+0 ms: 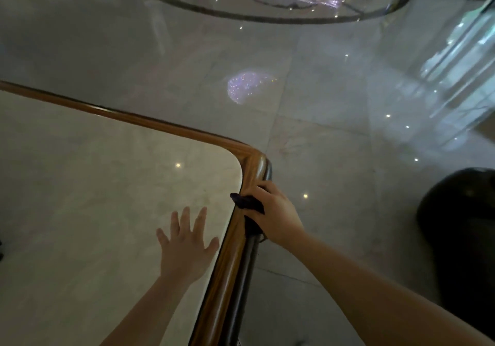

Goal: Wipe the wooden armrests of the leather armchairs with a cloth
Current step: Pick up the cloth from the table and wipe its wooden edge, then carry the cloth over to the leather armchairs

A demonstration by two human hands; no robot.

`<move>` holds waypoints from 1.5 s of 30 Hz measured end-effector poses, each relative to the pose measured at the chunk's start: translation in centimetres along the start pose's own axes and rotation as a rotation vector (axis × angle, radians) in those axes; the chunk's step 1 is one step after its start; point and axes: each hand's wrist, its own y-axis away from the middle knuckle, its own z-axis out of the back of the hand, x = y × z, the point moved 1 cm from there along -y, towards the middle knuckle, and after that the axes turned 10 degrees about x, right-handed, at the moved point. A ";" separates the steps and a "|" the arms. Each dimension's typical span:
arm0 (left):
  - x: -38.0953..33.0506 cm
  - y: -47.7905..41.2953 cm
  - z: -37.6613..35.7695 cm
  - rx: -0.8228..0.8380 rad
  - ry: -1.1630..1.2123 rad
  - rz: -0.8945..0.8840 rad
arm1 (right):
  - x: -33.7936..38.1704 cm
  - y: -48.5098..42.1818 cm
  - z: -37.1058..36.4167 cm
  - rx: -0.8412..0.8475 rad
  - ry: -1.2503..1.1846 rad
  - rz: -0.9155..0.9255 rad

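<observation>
A pale marble-topped table (pixel 93 185) with a rounded wooden rim (pixel 253 166) fills the lower left. My right hand (pixel 273 211) grips a dark cloth (pixel 249 203) and presses it against the outer side of the wooden rim, just below the rounded corner. My left hand (pixel 187 246) lies flat on the marble top with its fingers spread, a little inside the rim. Only a dark rounded shape (pixel 460 227) at the right edge could be a leather armchair; its armrests are not in view.
The glossy tiled floor (pixel 308 99) reflects ceiling lights and a purple glitter patch. A large oval floor inlay (pixel 267 18) curves across the top. Bright reflections of a glass structure (pixel 460 72) lie at the far right.
</observation>
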 end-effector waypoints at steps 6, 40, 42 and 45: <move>-6.2 1.5 3.5 -0.024 -0.067 -0.222 | -0.2 7.6 5.4 -0.145 0.008 -0.081; -42.1 25.2 -0.8 0.136 -0.436 -1.107 | -5.7 58.2 8.3 -0.867 -0.017 -0.879; -43.6 27.4 -1.8 0.126 -0.440 -1.133 | -5.8 61.3 7.6 -0.895 -0.028 -0.904; -45.8 30.5 -4.1 0.109 -0.469 -1.178 | -6.2 66.4 6.6 -0.974 -0.047 -0.958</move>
